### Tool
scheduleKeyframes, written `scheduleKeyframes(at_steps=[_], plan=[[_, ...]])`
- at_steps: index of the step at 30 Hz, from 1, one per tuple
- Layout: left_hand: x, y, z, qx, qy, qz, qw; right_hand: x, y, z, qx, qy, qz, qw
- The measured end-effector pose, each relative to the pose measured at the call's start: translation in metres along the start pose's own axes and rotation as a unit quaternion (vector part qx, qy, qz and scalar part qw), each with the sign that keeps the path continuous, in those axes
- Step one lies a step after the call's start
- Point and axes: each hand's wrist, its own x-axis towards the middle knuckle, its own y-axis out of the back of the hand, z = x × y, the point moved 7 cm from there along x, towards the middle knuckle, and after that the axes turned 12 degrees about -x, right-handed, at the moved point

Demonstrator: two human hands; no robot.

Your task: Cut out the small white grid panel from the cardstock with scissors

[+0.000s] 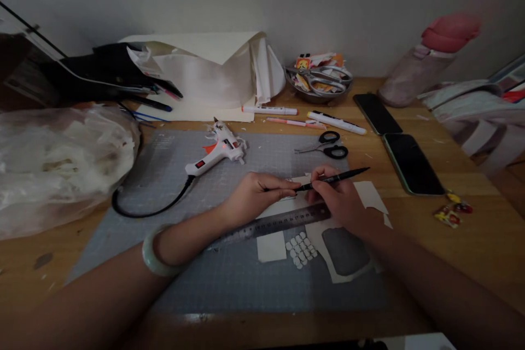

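Note:
My right hand [342,199] holds a black pen [334,178] with its tip pointing left, down onto a white paper piece [301,179]. My left hand [256,194] pinches that paper piece, fingertips close to the pen tip. A steel ruler [279,224] lies on the grey cutting mat [197,279] just under both hands. In front of the ruler lie a small white square [271,246], several tiny white cut-outs [301,249] and a white sheet with a hole cut out [346,254]. A pale green bangle [153,254] is on my left wrist.
A white glue gun [215,152] with black cable rests on the mat's far left. Black scissors [330,145], markers [336,122], two phones [412,163] [376,113], a bowl of scraps [322,82], a plastic bag [57,164] and folded paper [213,74] surround the mat.

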Motion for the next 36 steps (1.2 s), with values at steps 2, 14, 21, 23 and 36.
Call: scheduleKeyframes(at_steps=[2, 14, 21, 23, 36], plan=[[0.0, -0.0007, -0.0006, -0.001, -0.001, -0.003, 1.0, 0.0004, 0.0001, -0.0003, -0.001, 0.0, 0.004, 1.0], [0.0003, 0.0003, -0.0045, 0.004, 0.003, -0.006, 1.0, 0.0006, 0.0007, -0.0001, -0.012, 0.0, 0.008, 1.0], [-0.0011, -0.0034, -0.003, -0.006, -0.012, -0.014, 1.0, 0.0003, -0.0004, -0.0032, -0.036, 0.017, -0.007, 0.999], [-0.0015, -0.0038, -0.0028, -0.006, -0.015, -0.01, 1.0, 0.0003, -0.0004, -0.0045, -0.034, 0.023, -0.005, 0.999], [-0.001, -0.0033, -0.0055, -0.014, -0.013, 0.004, 1.0, -0.0002, -0.0004, -0.001, -0.031, 0.02, -0.002, 0.999]])
